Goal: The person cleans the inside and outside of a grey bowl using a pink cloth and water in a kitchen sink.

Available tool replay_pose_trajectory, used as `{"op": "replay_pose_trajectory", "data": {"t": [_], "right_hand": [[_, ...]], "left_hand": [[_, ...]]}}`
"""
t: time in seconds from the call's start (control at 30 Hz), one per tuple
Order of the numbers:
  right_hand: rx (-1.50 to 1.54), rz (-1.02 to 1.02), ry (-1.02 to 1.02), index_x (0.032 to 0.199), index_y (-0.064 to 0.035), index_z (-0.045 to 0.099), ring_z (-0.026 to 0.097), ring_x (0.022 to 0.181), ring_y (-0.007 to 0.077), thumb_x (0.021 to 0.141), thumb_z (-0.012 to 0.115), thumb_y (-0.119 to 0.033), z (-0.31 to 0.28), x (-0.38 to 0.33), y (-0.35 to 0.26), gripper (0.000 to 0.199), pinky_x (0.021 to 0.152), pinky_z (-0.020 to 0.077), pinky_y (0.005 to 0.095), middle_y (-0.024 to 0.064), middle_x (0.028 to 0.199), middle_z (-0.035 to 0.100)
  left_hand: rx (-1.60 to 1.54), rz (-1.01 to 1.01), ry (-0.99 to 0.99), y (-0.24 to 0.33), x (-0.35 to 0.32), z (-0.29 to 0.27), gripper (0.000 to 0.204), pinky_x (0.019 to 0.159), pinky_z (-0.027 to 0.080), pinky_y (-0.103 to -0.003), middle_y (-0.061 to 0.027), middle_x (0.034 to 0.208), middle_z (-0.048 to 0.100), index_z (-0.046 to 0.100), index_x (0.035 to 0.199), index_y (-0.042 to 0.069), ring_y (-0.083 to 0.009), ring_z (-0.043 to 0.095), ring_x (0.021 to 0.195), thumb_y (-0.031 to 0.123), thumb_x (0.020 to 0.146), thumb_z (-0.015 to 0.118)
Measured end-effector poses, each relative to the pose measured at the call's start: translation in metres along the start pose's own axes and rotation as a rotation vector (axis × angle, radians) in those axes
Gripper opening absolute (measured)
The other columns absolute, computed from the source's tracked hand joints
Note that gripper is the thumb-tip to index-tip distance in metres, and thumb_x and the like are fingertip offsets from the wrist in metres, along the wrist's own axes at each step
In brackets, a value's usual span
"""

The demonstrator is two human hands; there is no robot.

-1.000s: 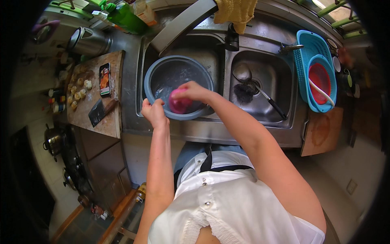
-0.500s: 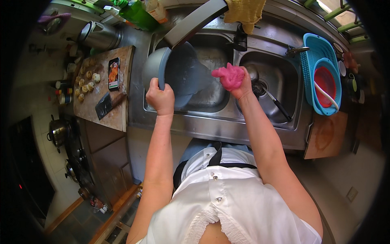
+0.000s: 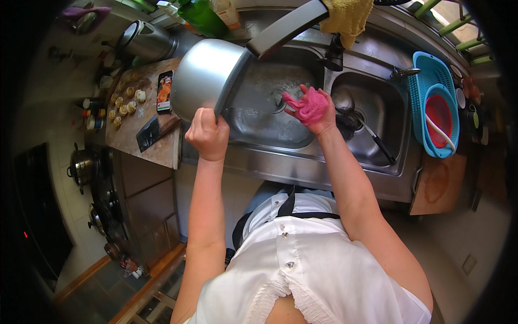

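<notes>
A large silver metal basin (image 3: 205, 75) is tilted on its side over the left sink bowl (image 3: 259, 129), its rounded outside toward the left. My left hand (image 3: 208, 134) is closed round the near part of its rim. In my right hand (image 3: 322, 117) lies a crumpled pink cloth (image 3: 308, 108), above the divider between the two bowls; its fingers curl partly round the cloth. Water wets the floor of the left bowl around the drain. The wide faucet spout (image 3: 288, 28) reaches in just beside the basin's far edge.
A ladle with a black handle (image 3: 384, 149) rests in the right bowl. Blue plastic baskets (image 3: 431, 75) and a red strainer (image 3: 438, 120) stand at right. Left, a wooden board (image 3: 154, 154) carries a phone (image 3: 164, 92), a dark-bladed cleaver (image 3: 148, 133) and several dough pieces.
The basin has been lifted and tipped further over, so its outside now shows, and the water it held has gone into the left bowl. My right hand still holds the cloth.
</notes>
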State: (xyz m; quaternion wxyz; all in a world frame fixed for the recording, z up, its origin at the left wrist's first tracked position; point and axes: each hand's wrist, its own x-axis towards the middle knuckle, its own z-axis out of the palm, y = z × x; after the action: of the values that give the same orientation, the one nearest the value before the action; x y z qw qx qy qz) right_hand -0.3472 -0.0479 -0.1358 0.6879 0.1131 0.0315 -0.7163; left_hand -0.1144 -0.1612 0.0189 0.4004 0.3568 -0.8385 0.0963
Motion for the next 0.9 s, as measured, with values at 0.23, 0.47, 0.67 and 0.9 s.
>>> {"op": "replay_pose_trajectory", "data": {"t": [0.23, 0.47, 0.67, 0.9], "right_hand": [[-0.038, -0.114, 0.190, 0.117, -0.0193, 0.056, 0.056, 0.102, 0.0392, 0.086, 0.060, -0.039, -0.001, 0.003, 0.001, 0.037, 0.082, 0.0515, 0.0508, 0.0126, 0.112, 0.055], [-0.482, -0.213, 0.442, 0.125, -0.0236, 0.047, 0.061, 0.079, 0.0255, 0.085, 0.063, -0.014, 0.004, 0.012, -0.003, 0.044, 0.054, 0.0527, 0.0306, 0.0109, 0.098, 0.059], [-0.628, -0.367, 0.560, 0.088, -0.0131, 0.051, 0.049, 0.049, 0.0134, 0.082, 0.064, -0.004, -0.004, 0.034, 0.004, 0.017, 0.040, 0.0409, 0.0243, 0.0006, 0.065, 0.050], [-0.861, -0.436, 0.715, 0.067, -0.0156, 0.041, 0.037, 0.036, 0.0106, 0.082, 0.066, -0.011, 0.024, 0.040, 0.024, 0.029, 0.033, 0.0314, 0.0246, -0.0031, 0.052, 0.039]], "left_hand": [[-0.693, -1.064, 0.194, -0.012, 0.006, -0.040, 0.013, 0.058, 0.041, -0.024, -0.0002, 0.070, 0.055, 0.050, 0.069, 0.002, -0.0103, 0.047, 0.060, -0.011, 0.069, 0.051], [-0.963, -1.436, 0.126, -0.005, -0.013, -0.079, 0.017, 0.067, 0.045, -0.024, -0.0053, 0.077, 0.058, 0.052, 0.076, 0.002, -0.0116, 0.054, 0.068, -0.012, 0.066, 0.051], [-0.998, -1.395, 0.114, 0.000, -0.021, -0.078, 0.017, 0.065, 0.046, -0.023, -0.0052, 0.077, 0.061, 0.054, 0.075, 0.001, -0.0095, 0.055, 0.066, -0.013, 0.066, 0.052], [-0.980, -1.403, 0.109, -0.005, -0.029, -0.069, 0.017, 0.065, 0.046, -0.023, -0.0048, 0.077, 0.061, 0.053, 0.075, 0.001, -0.0092, 0.054, 0.066, -0.013, 0.066, 0.052]]}}
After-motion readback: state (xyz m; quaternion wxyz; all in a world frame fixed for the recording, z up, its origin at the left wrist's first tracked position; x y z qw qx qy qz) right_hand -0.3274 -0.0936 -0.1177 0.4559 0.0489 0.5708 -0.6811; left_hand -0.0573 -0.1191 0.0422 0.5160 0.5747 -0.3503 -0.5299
